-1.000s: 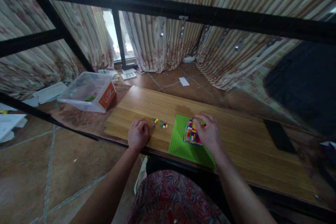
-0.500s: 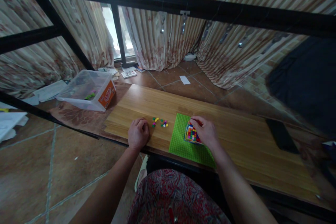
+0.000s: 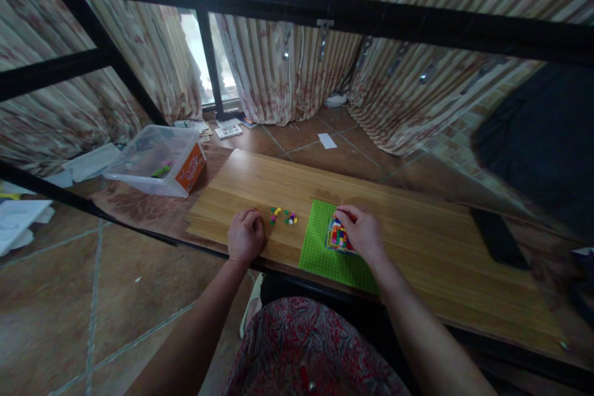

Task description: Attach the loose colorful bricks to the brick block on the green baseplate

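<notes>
A small block of many-coloured toy bricks (image 3: 340, 236) stands on a bright green studded baseplate (image 3: 314, 247). My right hand (image 3: 364, 234) reaches over it, with thumb and fingertips pinched on a toy brick at its far edge. The hand covers the right part of the block. Left of the baseplate, two small groups of loose toy bricks (image 3: 291, 218) lie on the wooden tabletop (image 3: 273, 179). My left hand (image 3: 245, 235) rests beside them with its fingers curled closed; whatever is inside them, if anything, is hidden.
A clear plastic bin (image 3: 139, 164) with an orange label and some green pieces stands at the far left. A black phone-like slab (image 3: 499, 238) lies on the right of the table. A black metal bar (image 3: 297, 3) crosses in front of the curtains.
The view has shifted very slightly. Both hands stay almost in place, the right fingers still at the far edge of the toy brick block.
</notes>
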Available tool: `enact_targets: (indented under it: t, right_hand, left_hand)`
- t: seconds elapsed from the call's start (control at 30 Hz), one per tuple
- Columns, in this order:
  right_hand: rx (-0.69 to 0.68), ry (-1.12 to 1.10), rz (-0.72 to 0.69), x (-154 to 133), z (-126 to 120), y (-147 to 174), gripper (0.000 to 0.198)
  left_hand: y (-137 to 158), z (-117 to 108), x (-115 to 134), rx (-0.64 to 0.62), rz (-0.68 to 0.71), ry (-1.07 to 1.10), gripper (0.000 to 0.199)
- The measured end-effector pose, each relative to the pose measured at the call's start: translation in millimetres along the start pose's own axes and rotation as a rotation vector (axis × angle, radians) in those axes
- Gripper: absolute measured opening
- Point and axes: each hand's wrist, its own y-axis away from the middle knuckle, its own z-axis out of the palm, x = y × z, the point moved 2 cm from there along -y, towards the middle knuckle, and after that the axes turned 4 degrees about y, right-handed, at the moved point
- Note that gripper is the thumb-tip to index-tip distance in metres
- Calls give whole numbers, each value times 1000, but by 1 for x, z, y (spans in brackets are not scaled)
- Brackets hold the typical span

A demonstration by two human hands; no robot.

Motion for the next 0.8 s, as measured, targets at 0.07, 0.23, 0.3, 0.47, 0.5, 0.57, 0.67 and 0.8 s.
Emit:
enact_targets:
  t: [0.07,0.23,0.3,0.47,0.5,0.57,0.67,0.8]
  right_hand:
    - [-14,5,13,0,0,0,34]
    - [-31,-20,-5,1,-3,0,35]
    - [-8,-25,-24,1,-6,0,36]
    - [135,66,-137,-17,-18,2,36]
    - [140,81,-178,-24,-18,3,34]
    - [114,101,-263,-41,-14,7,30]
    - [-1,137,-366,-64,5,14,24]
    - [-190,257,-385,-79,41,17,26]
  left_hand:
    - [0,0,0,-2,8,9,15]
    - [0,2,-2,6,21,13,14]
    - [0,3,-2,6,24,6,14]
    - [0,1,0,2,15,10,14]
    - [0,1,1,1,14,14,14]
    - [0,0,2,2,12,22,15]
    - [0,0,3,2,2,25,15]
    - [0,0,3,-6,-4,19,15]
